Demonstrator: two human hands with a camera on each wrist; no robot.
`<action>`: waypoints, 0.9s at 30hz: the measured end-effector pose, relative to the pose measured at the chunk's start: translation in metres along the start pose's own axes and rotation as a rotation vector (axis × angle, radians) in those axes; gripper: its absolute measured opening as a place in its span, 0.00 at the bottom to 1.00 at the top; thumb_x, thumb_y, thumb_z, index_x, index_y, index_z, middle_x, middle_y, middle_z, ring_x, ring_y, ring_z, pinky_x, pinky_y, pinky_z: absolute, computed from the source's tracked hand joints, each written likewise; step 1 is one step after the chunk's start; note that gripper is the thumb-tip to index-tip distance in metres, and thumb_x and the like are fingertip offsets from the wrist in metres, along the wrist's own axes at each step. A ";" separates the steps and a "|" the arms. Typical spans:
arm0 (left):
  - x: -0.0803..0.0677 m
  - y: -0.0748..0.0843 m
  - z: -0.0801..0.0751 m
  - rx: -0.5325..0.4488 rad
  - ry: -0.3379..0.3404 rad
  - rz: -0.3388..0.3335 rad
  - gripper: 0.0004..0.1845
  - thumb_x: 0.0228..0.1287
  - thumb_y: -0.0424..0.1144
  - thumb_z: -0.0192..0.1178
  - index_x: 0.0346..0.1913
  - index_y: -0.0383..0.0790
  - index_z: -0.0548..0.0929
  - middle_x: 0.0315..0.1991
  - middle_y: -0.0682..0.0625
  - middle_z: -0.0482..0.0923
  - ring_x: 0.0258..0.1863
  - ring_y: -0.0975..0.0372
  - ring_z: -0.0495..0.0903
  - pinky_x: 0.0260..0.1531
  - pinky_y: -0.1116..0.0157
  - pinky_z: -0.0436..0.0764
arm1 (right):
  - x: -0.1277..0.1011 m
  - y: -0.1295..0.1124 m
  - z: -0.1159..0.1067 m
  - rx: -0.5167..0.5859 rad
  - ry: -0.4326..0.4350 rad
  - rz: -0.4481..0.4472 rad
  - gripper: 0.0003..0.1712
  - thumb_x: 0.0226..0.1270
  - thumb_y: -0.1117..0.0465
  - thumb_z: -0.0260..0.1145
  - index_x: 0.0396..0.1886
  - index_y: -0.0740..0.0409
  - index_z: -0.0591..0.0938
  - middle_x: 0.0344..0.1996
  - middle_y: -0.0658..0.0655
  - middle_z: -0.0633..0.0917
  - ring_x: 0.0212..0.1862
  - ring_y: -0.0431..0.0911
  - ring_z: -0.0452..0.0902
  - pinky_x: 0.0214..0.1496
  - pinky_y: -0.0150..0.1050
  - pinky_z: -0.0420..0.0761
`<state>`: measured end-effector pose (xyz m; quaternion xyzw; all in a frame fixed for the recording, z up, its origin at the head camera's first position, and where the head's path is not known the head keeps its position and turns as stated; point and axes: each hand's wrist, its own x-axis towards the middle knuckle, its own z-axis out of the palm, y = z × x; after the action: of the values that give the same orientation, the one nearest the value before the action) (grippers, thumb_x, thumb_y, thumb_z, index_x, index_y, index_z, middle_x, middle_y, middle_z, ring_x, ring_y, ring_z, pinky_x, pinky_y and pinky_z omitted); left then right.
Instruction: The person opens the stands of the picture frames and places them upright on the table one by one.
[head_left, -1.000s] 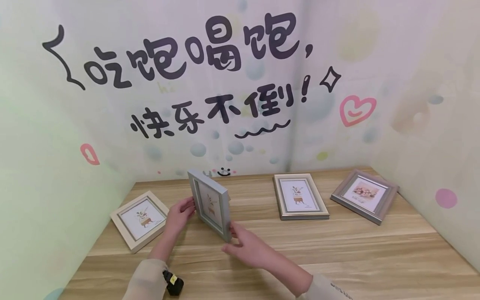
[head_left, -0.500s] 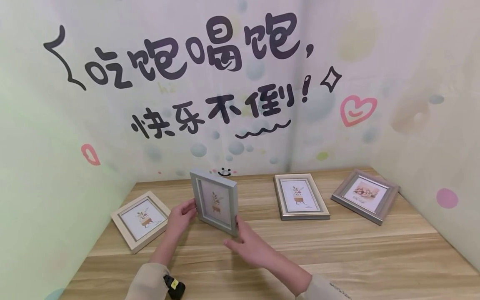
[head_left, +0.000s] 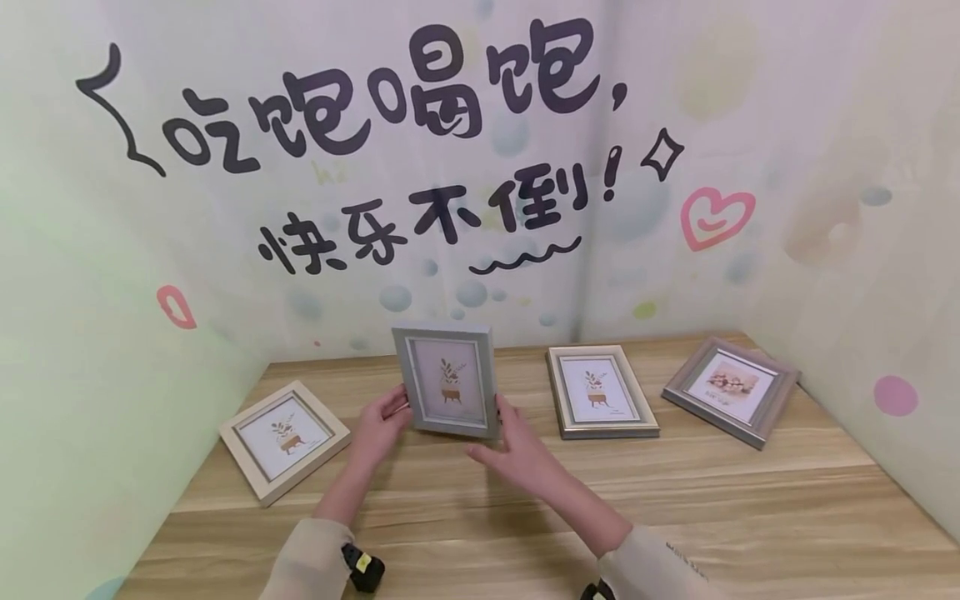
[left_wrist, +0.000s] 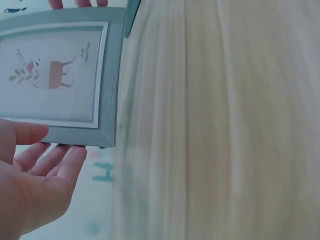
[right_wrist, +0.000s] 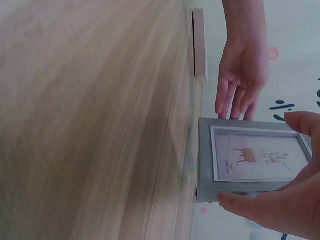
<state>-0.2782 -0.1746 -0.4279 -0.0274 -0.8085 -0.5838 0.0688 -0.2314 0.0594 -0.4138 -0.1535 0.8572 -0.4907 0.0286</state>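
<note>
A grey-blue picture frame (head_left: 450,383) with a potted-plant print stands nearly upright in the middle, its front towards me. My left hand (head_left: 382,421) holds its left side; in the left wrist view the thumb lies by the front border and the fingers (left_wrist: 65,162) are at the side edge. On the opposite side, my right hand (head_left: 525,446) has its fingers against the edge, with the thumb reaching in front below. The right wrist view shows the same frame (right_wrist: 207,155) between both hands, its lower edge close to the wooden tabletop. Whether it touches the wood I cannot tell.
A cream picture frame (head_left: 258,475) lies at the left of the wooden table (head_left: 450,533). To the right lie a gold-rimmed frame (head_left: 597,392) and a brownish frame (head_left: 731,387). Behind rises a white printed backdrop (head_left: 480,167) with black lettering.
The grey-blue frame has turned from an oblique angle to face me and shifted a little right. Both hands have moved right with it, keeping to its sides. The other frames stay put.
</note>
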 end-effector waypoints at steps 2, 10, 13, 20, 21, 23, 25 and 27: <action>0.002 0.003 0.004 0.012 -0.010 0.002 0.27 0.70 0.26 0.54 0.70 0.24 0.65 0.65 0.28 0.70 0.64 0.38 0.74 0.61 0.51 0.80 | 0.006 0.004 -0.002 0.008 0.021 0.007 0.56 0.64 0.50 0.70 0.79 0.65 0.48 0.71 0.75 0.61 0.71 0.68 0.62 0.73 0.65 0.65; 0.013 0.007 0.019 0.009 -0.026 0.016 0.31 0.69 0.26 0.55 0.72 0.22 0.60 0.68 0.26 0.65 0.67 0.37 0.70 0.68 0.48 0.72 | 0.032 0.013 -0.017 0.076 0.094 -0.012 0.49 0.62 0.54 0.71 0.78 0.60 0.57 0.66 0.74 0.65 0.66 0.68 0.68 0.66 0.64 0.75; 0.019 0.006 0.023 -0.003 -0.036 0.017 0.31 0.69 0.25 0.54 0.72 0.22 0.59 0.68 0.26 0.64 0.68 0.37 0.69 0.69 0.48 0.71 | 0.042 0.019 -0.022 0.105 0.109 -0.013 0.46 0.64 0.55 0.69 0.77 0.59 0.59 0.67 0.74 0.66 0.67 0.70 0.68 0.66 0.62 0.76; 0.029 0.004 0.035 -0.013 -0.042 -0.022 0.35 0.69 0.29 0.55 0.76 0.32 0.56 0.72 0.30 0.61 0.72 0.40 0.66 0.72 0.49 0.68 | 0.062 0.028 -0.028 0.186 0.130 -0.053 0.37 0.69 0.60 0.63 0.75 0.63 0.62 0.67 0.72 0.71 0.68 0.67 0.69 0.70 0.59 0.73; 0.031 0.005 0.037 -0.022 -0.046 -0.023 0.35 0.70 0.30 0.54 0.77 0.33 0.55 0.73 0.31 0.60 0.73 0.40 0.64 0.72 0.49 0.67 | 0.064 0.030 -0.029 0.192 0.134 -0.045 0.37 0.70 0.60 0.62 0.75 0.63 0.62 0.66 0.72 0.72 0.68 0.68 0.70 0.68 0.59 0.75; 0.033 0.006 0.041 -0.047 -0.058 -0.016 0.35 0.71 0.31 0.53 0.77 0.32 0.53 0.75 0.31 0.57 0.74 0.40 0.61 0.74 0.48 0.64 | 0.067 0.032 -0.031 0.203 0.140 -0.014 0.37 0.71 0.59 0.61 0.76 0.62 0.62 0.67 0.71 0.72 0.67 0.68 0.71 0.67 0.59 0.76; 0.037 0.007 0.044 -0.067 -0.064 -0.010 0.35 0.72 0.32 0.51 0.78 0.33 0.51 0.76 0.33 0.55 0.75 0.41 0.59 0.75 0.48 0.61 | 0.070 0.035 -0.033 0.192 0.146 0.016 0.37 0.72 0.57 0.60 0.77 0.63 0.60 0.67 0.71 0.72 0.67 0.67 0.72 0.66 0.58 0.78; 0.040 0.008 0.048 -0.082 -0.068 -0.001 0.35 0.73 0.34 0.50 0.78 0.34 0.50 0.77 0.34 0.53 0.76 0.41 0.57 0.76 0.47 0.59 | 0.074 0.037 -0.035 0.175 0.158 0.049 0.38 0.72 0.56 0.60 0.77 0.62 0.60 0.67 0.70 0.73 0.67 0.66 0.72 0.67 0.57 0.77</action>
<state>-0.3208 -0.1283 -0.4297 -0.0496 -0.7858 -0.6152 0.0397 -0.3174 0.0845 -0.4194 -0.0901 0.8141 -0.5735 -0.0138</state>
